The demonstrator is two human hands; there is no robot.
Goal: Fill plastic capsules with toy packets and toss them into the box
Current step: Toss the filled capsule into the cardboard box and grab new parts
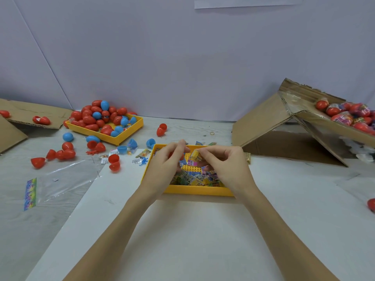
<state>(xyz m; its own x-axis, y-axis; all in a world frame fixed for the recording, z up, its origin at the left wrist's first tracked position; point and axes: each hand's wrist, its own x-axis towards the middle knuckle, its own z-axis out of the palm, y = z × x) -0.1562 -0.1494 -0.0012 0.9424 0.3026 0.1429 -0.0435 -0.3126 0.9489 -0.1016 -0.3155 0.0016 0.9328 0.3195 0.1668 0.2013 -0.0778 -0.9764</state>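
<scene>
Both hands hover over a yellow tray (pixel 194 191) of small toy packets (pixel 194 177) in front of me. My left hand (pixel 169 159) grips a red capsule (pixel 182 157), mostly hidden by its fingers. My right hand (pixel 219 161) pinches a folded yellow packet (pixel 195 154) right beside that capsule. At the right, a tilted cardboard box (pixel 324 120) holds several filled capsules.
A second yellow tray (pixel 121 136) heaped with red and blue capsules stands at the back left. Loose capsules, halves and packets lie scattered left of centre. A clear plastic bag (pixel 60 183) lies at the left, flat cardboard (pixel 24 114) at the far left, one red capsule (pixel 371 204) at the right edge.
</scene>
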